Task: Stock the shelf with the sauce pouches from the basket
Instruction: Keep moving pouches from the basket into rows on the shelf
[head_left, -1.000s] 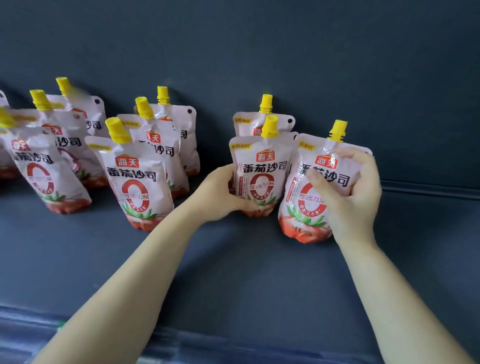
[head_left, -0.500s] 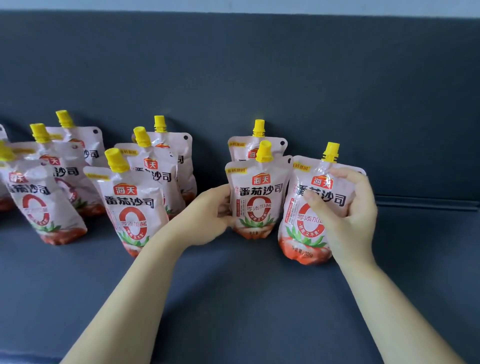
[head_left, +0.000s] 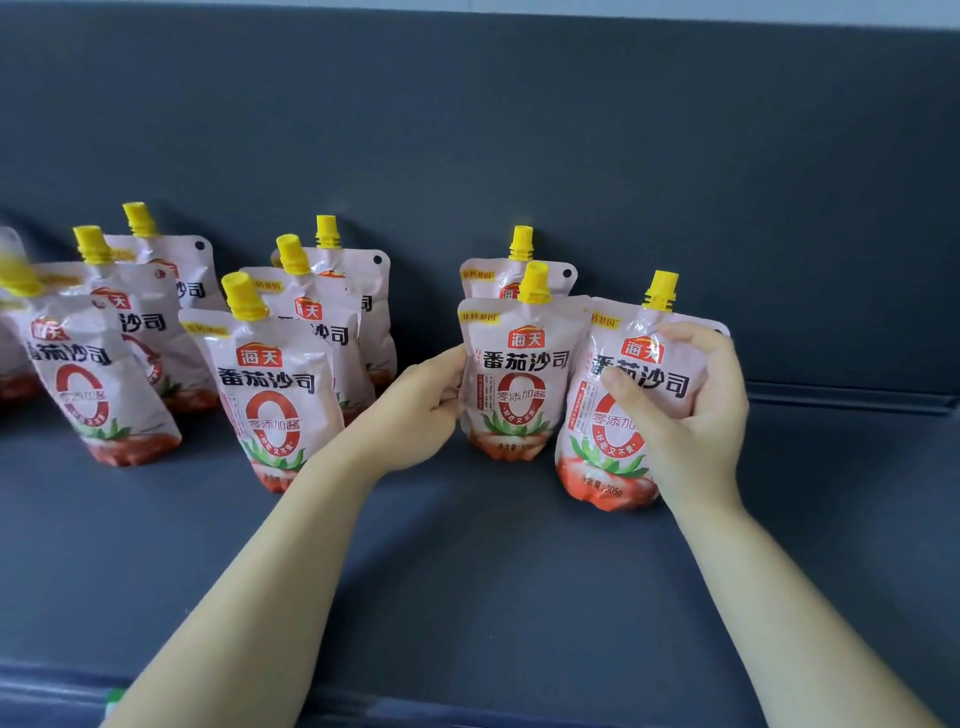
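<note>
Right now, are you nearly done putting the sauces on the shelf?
Partly. Rows of tomato sauce pouches already stand on the shelf. The left hand holds the third row's front pouch; the right hand grips the rightmost pouch beside it. The basket isn't visible, so what's left is unknown.

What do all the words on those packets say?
"海天": red logo on the middle pouch, and on the others.
"番茄沙司": big black letters under it.
"0" with "零添加酱": red ring below.
"非转基因": yellow tag, top left corner.
"净含量:305g": bottom of the right pouch, held by the right hand.
Side columns of tiny print: too small to read.
</note>
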